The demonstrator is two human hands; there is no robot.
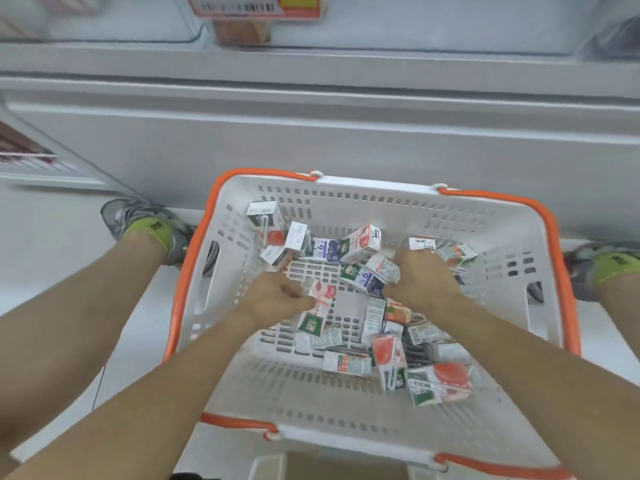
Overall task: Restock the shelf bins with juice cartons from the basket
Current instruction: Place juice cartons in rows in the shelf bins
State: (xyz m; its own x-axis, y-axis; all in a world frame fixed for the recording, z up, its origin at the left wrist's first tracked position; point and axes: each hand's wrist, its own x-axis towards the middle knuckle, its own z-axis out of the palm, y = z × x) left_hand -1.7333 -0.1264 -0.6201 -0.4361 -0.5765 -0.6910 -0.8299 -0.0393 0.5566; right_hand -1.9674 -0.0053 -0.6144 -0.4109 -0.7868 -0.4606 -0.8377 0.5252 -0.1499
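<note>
A white basket [346, 403] with orange handles stands on the floor between my feet. Several small juice cartons lie loose on its bottom. My left hand [273, 299] is inside the basket and grips a red-and-white carton [320, 303] with a green end. My right hand [424, 278] reaches in beside it, its fingers curled round a carton with a blue grape picture [363, 277] and a second small carton [382, 268] above it. More cartons lie at the far side [360, 242] and the near right [438, 382].
A grey shelf base [311, 133] runs across right behind the basket. Clear shelf bins [121, 22] and a price label [256, 6] show blurred at the top. My shoes [145, 220] [602, 265] flank the basket on the pale floor.
</note>
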